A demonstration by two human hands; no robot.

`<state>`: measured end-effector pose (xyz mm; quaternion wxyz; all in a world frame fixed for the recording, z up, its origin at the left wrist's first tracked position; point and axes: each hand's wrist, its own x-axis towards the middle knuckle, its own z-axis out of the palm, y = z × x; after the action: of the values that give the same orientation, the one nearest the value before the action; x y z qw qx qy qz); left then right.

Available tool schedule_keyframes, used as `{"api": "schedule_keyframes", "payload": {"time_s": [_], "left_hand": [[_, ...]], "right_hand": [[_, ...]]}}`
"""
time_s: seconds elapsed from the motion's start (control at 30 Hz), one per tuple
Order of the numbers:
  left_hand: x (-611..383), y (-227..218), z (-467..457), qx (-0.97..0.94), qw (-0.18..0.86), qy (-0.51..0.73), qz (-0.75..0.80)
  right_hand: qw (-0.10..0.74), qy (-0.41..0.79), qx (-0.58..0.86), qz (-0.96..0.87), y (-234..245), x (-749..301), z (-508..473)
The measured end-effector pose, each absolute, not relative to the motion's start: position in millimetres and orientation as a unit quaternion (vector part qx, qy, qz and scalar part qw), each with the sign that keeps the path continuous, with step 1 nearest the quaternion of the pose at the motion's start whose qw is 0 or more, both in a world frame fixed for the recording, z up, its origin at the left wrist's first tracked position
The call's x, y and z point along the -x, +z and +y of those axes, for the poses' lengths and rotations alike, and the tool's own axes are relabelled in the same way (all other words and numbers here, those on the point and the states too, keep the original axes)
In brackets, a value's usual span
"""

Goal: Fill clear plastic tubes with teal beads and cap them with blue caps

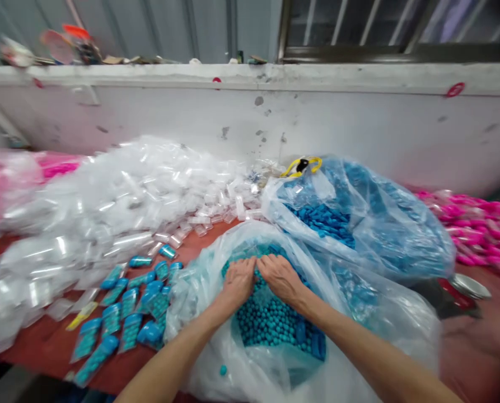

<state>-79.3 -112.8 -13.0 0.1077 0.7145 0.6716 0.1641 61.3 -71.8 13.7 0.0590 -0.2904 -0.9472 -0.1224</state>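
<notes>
Both my hands are sunk into a clear plastic bag (pixel 216 263) full of small teal balls (pixel 266 322). My left hand (pixel 238 282) and my right hand (pixel 280 278) lie side by side, knuckles up, fingers curled down into the balls. What the fingers hold is hidden. To the left, several small clear packets filled with teal balls (pixel 126 313) lie on the red table (pixel 31 347).
A big heap of empty clear packets (pixel 119 196) covers the table's left and back. A second bag of blue pieces (pixel 359 218) sits behind right, with a yellow-handled tool (pixel 302 165) on top. Pink items (pixel 480 229) lie at both sides. A white wall (pixel 359 123) stands behind.
</notes>
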Motion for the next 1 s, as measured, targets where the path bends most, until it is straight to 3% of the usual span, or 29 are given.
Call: {"api": "schedule_keyframes", "payload": {"time_s": [0.27,0.43,0.63,0.77,0.9,1.0], "left_hand": [[73.2,-16.6,-112.4,-0.698,0.198,0.157,0.669],[95.5,-14.8,-104.5,-0.696,0.268,0.175,0.643],[88.6,0.4,-105.7,-0.695,0.142,0.283,0.645],[70.0,11.8,-126.6,-0.78,0.069,0.203,0.587],[60.0,14.7,-133.7,-0.767,0.161,0.162,0.6],[65.2,13.7,-128.0,-0.694,0.324,0.239,0.597]], "right_hand": [[0.097,-0.093,0.275,-0.952,-0.9,-93.5,-75.5],[0.114,0.05,0.354,-0.927,-1.0,-120.0,-62.0],[0.099,0.267,0.398,-0.872,20.7,-113.1,-67.4],[0.079,0.272,0.399,-0.872,24.9,-107.6,-77.1],[0.107,0.239,0.354,-0.898,27.2,-100.5,-81.1],[0.152,0.309,0.352,-0.87,25.0,-94.9,-77.2]]}}
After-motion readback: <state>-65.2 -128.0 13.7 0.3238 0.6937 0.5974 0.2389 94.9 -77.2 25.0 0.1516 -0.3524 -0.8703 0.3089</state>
